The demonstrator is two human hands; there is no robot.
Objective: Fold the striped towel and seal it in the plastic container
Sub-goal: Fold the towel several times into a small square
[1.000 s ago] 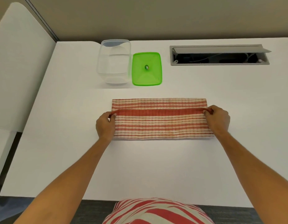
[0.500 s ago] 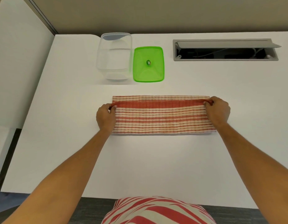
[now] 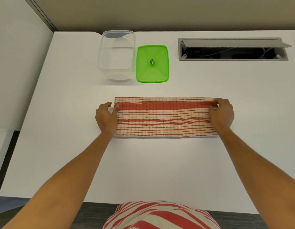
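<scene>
The striped towel (image 3: 163,119), red and cream, lies folded into a long strip across the middle of the white table (image 3: 143,166). My left hand (image 3: 105,118) is at its left end, thumb on the corner of the top layer's broad red band and fingers curled beside it. My right hand (image 3: 223,114) pinches the same band at the right end. The band's edge sits just short of the towel's far edge. Beyond the towel, the clear plastic container (image 3: 100,60) stands open and holds nothing. Its green lid (image 3: 151,72) lies flat just to its right.
A grey cable hatch (image 3: 232,41) is set open into the table at the back right. A white partition (image 3: 16,71) runs along the left side. The table's near edge (image 3: 143,203) is just in front of my body.
Both hands carried the top layer's red-banded edge away from me, from the towel's middle almost to its far edge. The view has also shifted slightly.
</scene>
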